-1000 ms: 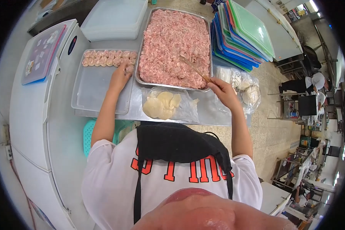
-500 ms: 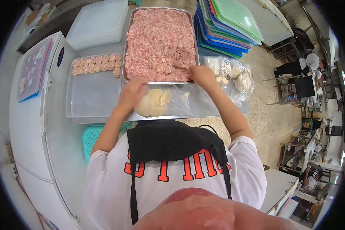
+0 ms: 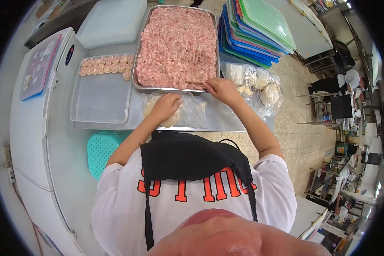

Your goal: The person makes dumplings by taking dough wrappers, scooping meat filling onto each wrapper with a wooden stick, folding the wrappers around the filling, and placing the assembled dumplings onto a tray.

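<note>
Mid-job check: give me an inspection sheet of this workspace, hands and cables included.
Surface: metal table, bare along part of its near edge
Job's things: ground meat in metal tray; round wrappers on plastic; filled pieces lined up in plastic tray
Clutter: coloured lids stacked unevenly; bagged goods at right
Hands: left hand over wrappers, grip unclear; right hand gripping stick at meat
Cables: cord by left wall, away from table
Surroundings: white appliance left; people working right
</note>
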Demonstrator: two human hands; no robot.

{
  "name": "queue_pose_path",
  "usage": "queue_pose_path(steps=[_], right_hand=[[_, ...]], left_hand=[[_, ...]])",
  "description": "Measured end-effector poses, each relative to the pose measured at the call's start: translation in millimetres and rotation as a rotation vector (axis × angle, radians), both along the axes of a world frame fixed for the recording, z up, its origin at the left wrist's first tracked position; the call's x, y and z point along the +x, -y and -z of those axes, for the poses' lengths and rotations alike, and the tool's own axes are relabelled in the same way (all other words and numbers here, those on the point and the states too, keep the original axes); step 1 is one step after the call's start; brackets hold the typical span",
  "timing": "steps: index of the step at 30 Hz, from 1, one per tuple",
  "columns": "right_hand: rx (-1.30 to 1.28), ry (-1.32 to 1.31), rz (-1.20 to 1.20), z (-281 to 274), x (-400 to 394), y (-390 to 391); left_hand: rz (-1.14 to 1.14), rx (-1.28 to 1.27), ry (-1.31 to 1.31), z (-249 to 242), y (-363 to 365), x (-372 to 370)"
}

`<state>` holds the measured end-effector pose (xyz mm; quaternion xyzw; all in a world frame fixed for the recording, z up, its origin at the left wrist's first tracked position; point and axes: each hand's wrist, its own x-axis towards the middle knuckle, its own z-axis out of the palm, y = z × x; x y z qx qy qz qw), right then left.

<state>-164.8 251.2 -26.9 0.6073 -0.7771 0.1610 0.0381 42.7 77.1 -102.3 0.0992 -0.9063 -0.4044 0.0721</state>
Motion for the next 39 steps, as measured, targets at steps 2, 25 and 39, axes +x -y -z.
queue_pose_path(steps=[2, 25, 39], right_hand=[[0.045, 0.067, -0.036, -0.2, -1.7, 2.0], [0.275, 0.096, 0.202, -16.3, -6.1, 18.8], [0.024, 1.001, 0.281, -10.7, -12.4, 20.8]], left_hand=[[-0.062, 0.197, -0.024, 6.1, -0.7, 3.8], [-0.269, 0.003, -0.301, -35.7, 59.3, -25.9], [-0.050, 0.540, -0.144, -100.8, 74.2, -33.4]])
